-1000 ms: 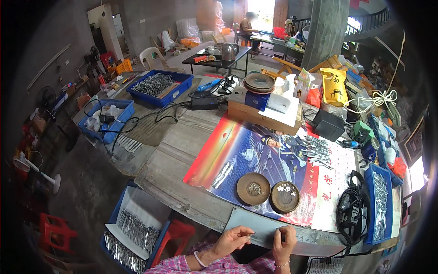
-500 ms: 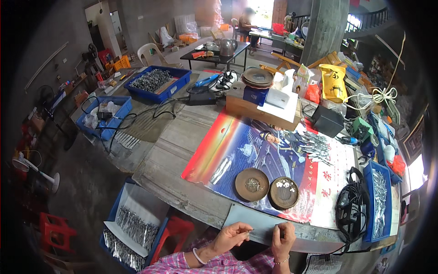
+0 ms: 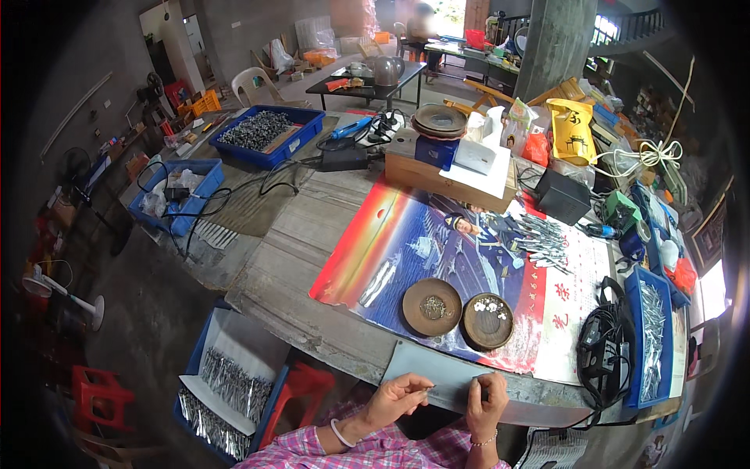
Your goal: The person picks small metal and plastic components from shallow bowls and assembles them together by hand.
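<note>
My left hand [image 3: 400, 397] is over the near table edge, thumb and forefinger pinched on a tiny dark piece too small to name. Close by on the right, my right hand [image 3: 487, 399] is closed, fingertips pressed together; what it holds, if anything, is hidden. Both hands are at a grey flat mat [image 3: 434, 370] on the edge. Just beyond it sit two round brown dishes. The left dish [image 3: 412, 314] has small metallic bits inside, and the right dish [image 3: 486, 334] contains small white pieces.
A printed poster [image 3: 375, 258] covers the table's middle, with slim metal pieces [image 3: 543, 242] piled on it. At the right are a black cable bundle [image 3: 600, 352] and a blue tray [image 3: 634, 344]. Below left, a blue bin [image 3: 205, 336] holds metal pieces beside a red stool [image 3: 306, 387].
The view has shifted slightly. Both hands stay nearly in place, the left still pinching the tiny piece and the right still closed.
</note>
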Demonstrator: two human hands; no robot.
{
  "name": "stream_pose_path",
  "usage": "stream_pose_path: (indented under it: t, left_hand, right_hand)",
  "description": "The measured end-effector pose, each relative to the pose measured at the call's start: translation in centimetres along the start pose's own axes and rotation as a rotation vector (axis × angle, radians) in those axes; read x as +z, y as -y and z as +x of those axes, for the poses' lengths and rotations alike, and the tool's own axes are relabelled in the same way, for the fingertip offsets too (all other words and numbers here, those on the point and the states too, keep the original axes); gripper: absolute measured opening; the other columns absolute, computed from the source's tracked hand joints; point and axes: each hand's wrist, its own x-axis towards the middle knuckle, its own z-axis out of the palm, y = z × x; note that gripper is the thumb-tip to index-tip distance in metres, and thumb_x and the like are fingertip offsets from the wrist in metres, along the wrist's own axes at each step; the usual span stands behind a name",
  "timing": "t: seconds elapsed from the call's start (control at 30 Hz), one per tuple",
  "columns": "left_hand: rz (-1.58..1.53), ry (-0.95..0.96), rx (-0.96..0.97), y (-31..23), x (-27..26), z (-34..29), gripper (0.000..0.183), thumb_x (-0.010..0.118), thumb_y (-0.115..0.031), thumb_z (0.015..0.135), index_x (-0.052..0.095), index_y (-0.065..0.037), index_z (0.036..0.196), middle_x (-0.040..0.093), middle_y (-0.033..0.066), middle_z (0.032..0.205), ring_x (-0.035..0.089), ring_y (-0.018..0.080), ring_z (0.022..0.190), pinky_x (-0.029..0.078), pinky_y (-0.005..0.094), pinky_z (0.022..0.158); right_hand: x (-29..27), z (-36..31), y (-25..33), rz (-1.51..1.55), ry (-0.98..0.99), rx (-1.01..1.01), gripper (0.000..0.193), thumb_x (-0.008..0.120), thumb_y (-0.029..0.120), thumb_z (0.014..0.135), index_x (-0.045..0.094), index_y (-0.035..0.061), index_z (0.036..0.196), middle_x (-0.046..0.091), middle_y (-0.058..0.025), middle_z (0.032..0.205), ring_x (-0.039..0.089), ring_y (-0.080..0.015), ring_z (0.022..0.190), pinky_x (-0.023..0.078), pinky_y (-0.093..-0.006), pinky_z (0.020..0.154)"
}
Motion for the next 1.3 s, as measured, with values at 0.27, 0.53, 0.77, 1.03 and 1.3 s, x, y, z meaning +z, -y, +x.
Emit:
stream_pose_path:
  t: [0.27, 0.53, 0.77, 1.03, 1.3]
  left_hand:
    - [-0.027, 0.009, 0.002, -0.03, 0.01, 0.09, 0.02, 0.055, -0.009, 0.095, 0.059, -0.007, 0.114, 0.062, -0.0011, 0.082, 0.048, 0.0006, 0.063, 0.039, 0.0152, 0.056]
    - [-0.021, 0.002, -0.013, -0.04, -0.1, 0.06, 0.02, 0.055, -0.006, 0.094, 0.058, -0.005, 0.114, 0.062, 0.0028, 0.084, 0.049, 0.0018, 0.064, 0.04, 0.0159, 0.057]
    - [-0.024, 0.0, -0.018, -0.38, 0.14, 0.01, 0.019, 0.055, -0.007, 0.094, 0.058, -0.005, 0.113, 0.062, 0.0028, 0.084, 0.049, 0.0019, 0.063, 0.04, 0.0159, 0.056]
    - [-0.03, -0.005, -0.01, 0.04, -0.03, 0.11, 0.017, 0.056, -0.007, 0.094, 0.059, -0.006, 0.111, 0.063, 0.0024, 0.083, 0.049, 0.0018, 0.063, 0.039, 0.0158, 0.055]
    - [-0.03, 0.002, -0.009, -0.1, -0.04, 0.04, 0.019, 0.056, -0.008, 0.094, 0.058, -0.005, 0.113, 0.062, 0.0013, 0.083, 0.048, 0.0019, 0.063, 0.039, 0.0159, 0.056]
  right_hand:
    - [0.01, 0.05, -0.13, 0.009, -0.003, 0.006, 0.009, 0.059, -0.001, 0.078, 0.051, 0.0009, 0.074, 0.053, -0.0113, 0.07, 0.051, -0.027, 0.067, 0.041, -0.0352, 0.067]
    - [-0.19, 0.0, 0.02, 0.006, 0.022, 0.037, 0.008, 0.062, -0.001, 0.076, 0.055, 0.0024, 0.077, 0.055, -0.0109, 0.073, 0.053, -0.0294, 0.07, 0.042, -0.0375, 0.075]
    - [-0.26, -0.08, 0.08, 0.008, 0.026, 0.058, 0.008, 0.062, -0.001, 0.077, 0.055, 0.0025, 0.078, 0.055, -0.0106, 0.072, 0.054, -0.0297, 0.07, 0.043, -0.0384, 0.078]
    - [-0.12, -0.14, -0.11, 0.013, 0.016, 0.062, 0.007, 0.061, 0.0, 0.079, 0.055, 0.0024, 0.079, 0.055, -0.0106, 0.072, 0.055, -0.0301, 0.068, 0.041, -0.0464, 0.093]
    - [-0.18, -0.01, 0.16, 0.007, 0.023, 0.062, 0.007, 0.061, 0.0, 0.079, 0.055, 0.0026, 0.078, 0.055, -0.0108, 0.071, 0.055, -0.0303, 0.068, 0.042, -0.0462, 0.092]
